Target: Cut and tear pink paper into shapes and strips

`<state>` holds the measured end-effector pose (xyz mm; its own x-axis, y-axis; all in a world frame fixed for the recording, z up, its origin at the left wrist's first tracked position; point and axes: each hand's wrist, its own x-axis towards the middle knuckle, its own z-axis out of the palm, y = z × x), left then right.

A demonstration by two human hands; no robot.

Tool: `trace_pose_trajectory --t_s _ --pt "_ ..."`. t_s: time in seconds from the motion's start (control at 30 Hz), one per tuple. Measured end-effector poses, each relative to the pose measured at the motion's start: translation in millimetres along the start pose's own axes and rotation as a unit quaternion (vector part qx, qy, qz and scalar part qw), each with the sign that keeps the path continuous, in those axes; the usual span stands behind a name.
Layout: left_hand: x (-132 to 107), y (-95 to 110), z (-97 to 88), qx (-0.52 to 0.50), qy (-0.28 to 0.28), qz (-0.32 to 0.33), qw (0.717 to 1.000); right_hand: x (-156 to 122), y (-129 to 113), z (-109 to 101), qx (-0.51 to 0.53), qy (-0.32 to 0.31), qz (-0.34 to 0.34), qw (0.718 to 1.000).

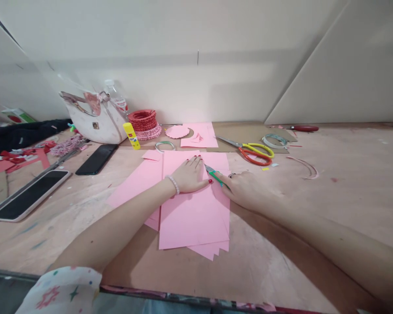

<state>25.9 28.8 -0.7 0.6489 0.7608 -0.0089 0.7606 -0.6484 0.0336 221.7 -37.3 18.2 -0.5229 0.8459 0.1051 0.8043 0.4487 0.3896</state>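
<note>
A stack of pink paper sheets (190, 218) lies on the wooden table in front of me. My left hand (190, 174), with a pearl bracelet at the wrist, rests flat on the top sheet with its fingers stretched out. Just to its right, my right hand (245, 189) is closed around a small green cutter (214, 174), whose tip touches the pink paper beside my left fingers.
Yellow and orange scissors (255, 152) and tape rolls (275, 140) lie at the back right. A glue stick (131, 135), a white handbag (94, 117), red paper rings (144, 123) and more pink cutouts (198, 134) sit behind. Two phones (32, 194) lie at the left.
</note>
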Motion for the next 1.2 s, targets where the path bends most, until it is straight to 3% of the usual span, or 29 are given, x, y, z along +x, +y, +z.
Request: trace_pose_trajectory --t_s 0.53,0.87,1.07,1.2 --pt "1 -2 3.0 0.008 0.012 0.013 1.0 10 3 -5 0.012 -0.037 0.021 0.999" --pt "0 -2 -1.1 0.0 0.01 0.014 1.0 14 4 -1 0.014 -0.022 0.007 1.0" --pt "16 -12 -13.6 -0.044 0.027 0.002 0.999 13 5 -1 0.022 -0.022 0.015 0.999" --pt "28 -17 -5.1 -0.039 0.043 -0.024 0.998 13 6 4 0.025 -0.028 0.012 0.999"
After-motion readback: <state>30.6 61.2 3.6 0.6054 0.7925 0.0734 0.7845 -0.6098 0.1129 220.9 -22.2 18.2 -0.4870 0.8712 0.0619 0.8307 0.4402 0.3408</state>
